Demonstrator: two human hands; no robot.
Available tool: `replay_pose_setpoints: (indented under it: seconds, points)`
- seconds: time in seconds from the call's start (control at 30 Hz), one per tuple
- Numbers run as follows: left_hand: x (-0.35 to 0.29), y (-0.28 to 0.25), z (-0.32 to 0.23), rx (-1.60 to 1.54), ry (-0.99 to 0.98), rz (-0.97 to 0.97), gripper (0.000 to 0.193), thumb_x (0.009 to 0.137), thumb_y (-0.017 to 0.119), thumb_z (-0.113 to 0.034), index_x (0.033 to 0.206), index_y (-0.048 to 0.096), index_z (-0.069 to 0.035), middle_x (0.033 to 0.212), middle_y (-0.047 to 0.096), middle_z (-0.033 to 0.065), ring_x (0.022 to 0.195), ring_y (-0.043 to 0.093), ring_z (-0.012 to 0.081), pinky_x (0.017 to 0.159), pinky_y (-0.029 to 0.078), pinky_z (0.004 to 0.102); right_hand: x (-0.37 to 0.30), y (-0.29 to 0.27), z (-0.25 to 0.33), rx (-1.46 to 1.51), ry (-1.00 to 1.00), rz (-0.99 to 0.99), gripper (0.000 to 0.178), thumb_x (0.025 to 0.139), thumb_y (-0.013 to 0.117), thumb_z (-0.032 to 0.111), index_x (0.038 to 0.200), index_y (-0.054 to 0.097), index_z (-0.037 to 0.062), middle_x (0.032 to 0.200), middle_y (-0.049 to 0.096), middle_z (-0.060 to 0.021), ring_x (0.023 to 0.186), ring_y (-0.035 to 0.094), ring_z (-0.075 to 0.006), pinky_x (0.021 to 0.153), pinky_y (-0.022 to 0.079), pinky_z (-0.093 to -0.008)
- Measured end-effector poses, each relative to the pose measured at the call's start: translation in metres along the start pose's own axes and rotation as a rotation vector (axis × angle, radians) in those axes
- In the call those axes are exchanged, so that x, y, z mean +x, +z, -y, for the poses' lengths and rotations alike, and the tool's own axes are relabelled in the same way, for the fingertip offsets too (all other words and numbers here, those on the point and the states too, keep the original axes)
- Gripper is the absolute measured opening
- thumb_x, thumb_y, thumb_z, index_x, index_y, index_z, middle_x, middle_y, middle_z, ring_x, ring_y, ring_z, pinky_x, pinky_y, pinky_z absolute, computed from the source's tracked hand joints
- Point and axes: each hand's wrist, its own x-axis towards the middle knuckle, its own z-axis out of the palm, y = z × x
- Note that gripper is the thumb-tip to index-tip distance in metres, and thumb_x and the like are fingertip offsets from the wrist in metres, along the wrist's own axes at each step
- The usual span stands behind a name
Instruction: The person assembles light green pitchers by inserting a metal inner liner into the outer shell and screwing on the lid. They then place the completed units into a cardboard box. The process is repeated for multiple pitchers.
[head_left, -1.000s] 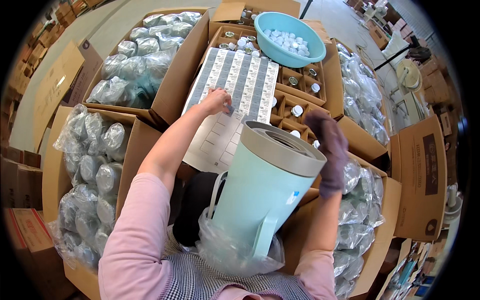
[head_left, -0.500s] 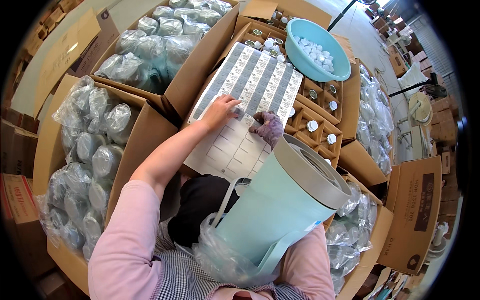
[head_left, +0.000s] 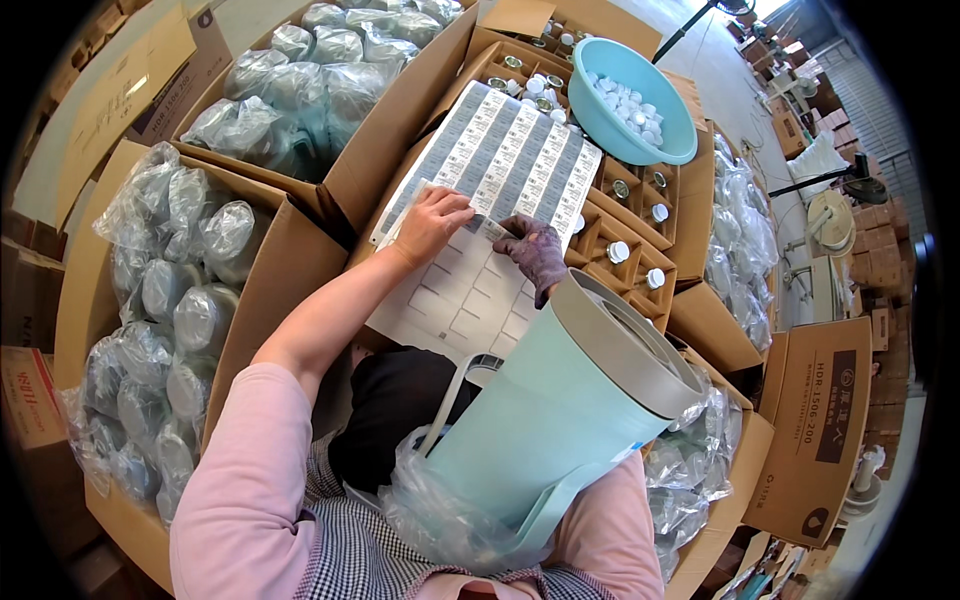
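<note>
A sheet of printed stickers [head_left: 520, 140] in grey and white rows lies in front of me, its near part bare white backing. My bare left hand [head_left: 432, 226] rests on the sheet with its fingers drawn together at the lowest row. Close on its right is my right hand [head_left: 535, 254], in a dark purple glove, with thumb and forefinger pinched. A small sticker [head_left: 487, 228] spans the gap between the two sets of fingertips. Across my lap and right arm leans a large light blue jug [head_left: 545, 400] with a grey-brown lid, its lower end in clear plastic.
Open cartons of plastic-wrapped jugs [head_left: 165, 340] stand at my left. A light blue basin [head_left: 685, 135] of small white caps sits on divided cartons [head_left: 610, 220] holding capped items. More wrapped goods [head_left: 690, 470] fill cartons on the right. A fan [head_left: 865, 185] stands farther off.
My right hand has drawn back slightly toward me, showing more of the glove. The left fingers have curled closer together at the lowest sticker row. The jug stays on my lap.
</note>
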Motion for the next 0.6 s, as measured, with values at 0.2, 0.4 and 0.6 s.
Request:
replay_pose_setpoints:
  seconds: [0.2,0.4,0.6]
  points:
    - [0.001,0.003,-0.003,-0.113,-0.331,0.119,0.005,0.081,0.066,-0.005,0.085,0.064,-0.005,0.090,0.061,0.0098,0.091,0.061,0.0312,0.079,0.050,0.0410,-0.010,0.009,0.014,-0.673,-0.339,-0.262,0.043,0.072,0.077,0.022,0.111,0.067,0.0081,0.106,0.066,-0.0119,0.099,0.063,-0.0296,0.086,0.052,-0.0390]
    - [0.005,0.008,0.003,-0.260,-0.438,0.292,0.007,0.085,0.064,-0.003,0.091,0.061,-0.006,0.092,0.060,0.0130,0.090,0.060,0.0346,0.079,0.050,0.0419,-0.023,0.012,0.022,-0.521,-0.044,-0.179,0.053,0.077,0.073,0.033,0.121,0.061,0.0081,0.115,0.060,-0.0162,0.112,0.057,-0.0342,0.097,0.047,-0.0428]
    - [0.002,0.004,0.015,-0.405,-0.397,0.285,0.007,0.087,0.063,-0.001,0.092,0.060,-0.005,0.090,0.059,0.0132,0.087,0.060,0.0314,0.078,0.050,0.0377,-0.018,0.012,-0.001,-0.457,-0.127,-0.136,0.070,0.075,0.078,0.037,0.131,0.055,0.0035,0.126,0.055,-0.0207,0.114,0.057,-0.0329,0.098,0.047,-0.0393]
